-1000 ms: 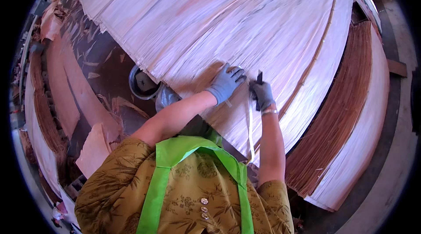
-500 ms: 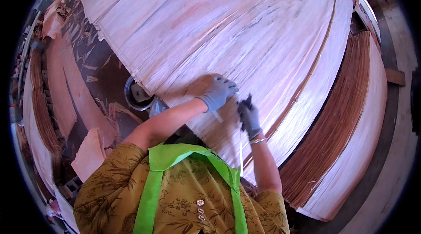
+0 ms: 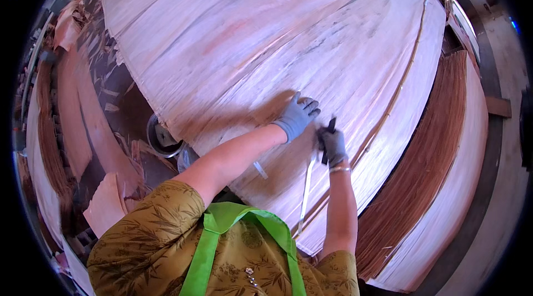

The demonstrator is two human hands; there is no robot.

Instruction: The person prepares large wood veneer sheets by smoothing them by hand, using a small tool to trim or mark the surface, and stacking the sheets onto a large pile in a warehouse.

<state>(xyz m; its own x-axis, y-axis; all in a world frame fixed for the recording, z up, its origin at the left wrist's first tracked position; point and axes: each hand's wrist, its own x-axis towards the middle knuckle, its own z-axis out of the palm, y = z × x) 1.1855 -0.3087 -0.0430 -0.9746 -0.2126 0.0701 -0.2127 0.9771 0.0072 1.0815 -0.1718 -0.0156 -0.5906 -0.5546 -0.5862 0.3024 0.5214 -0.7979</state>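
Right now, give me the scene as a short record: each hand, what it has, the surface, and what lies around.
left hand: grey-gloved, fingers spread, over the pale sheet; contact unclear
right hand: grey-gloved, closed around a black tool
surface: large pale wood sheet with streaked grain
on the sheet: long white strip below the right hand; short translucent strip below the left forearm
left side: round container beside the sheet's edge
right side: stack of brown-edged sheets

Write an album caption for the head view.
Grey-gloved left hand over a broad pale wood sheet; grey-gloved right hand gripping a slim black tool.
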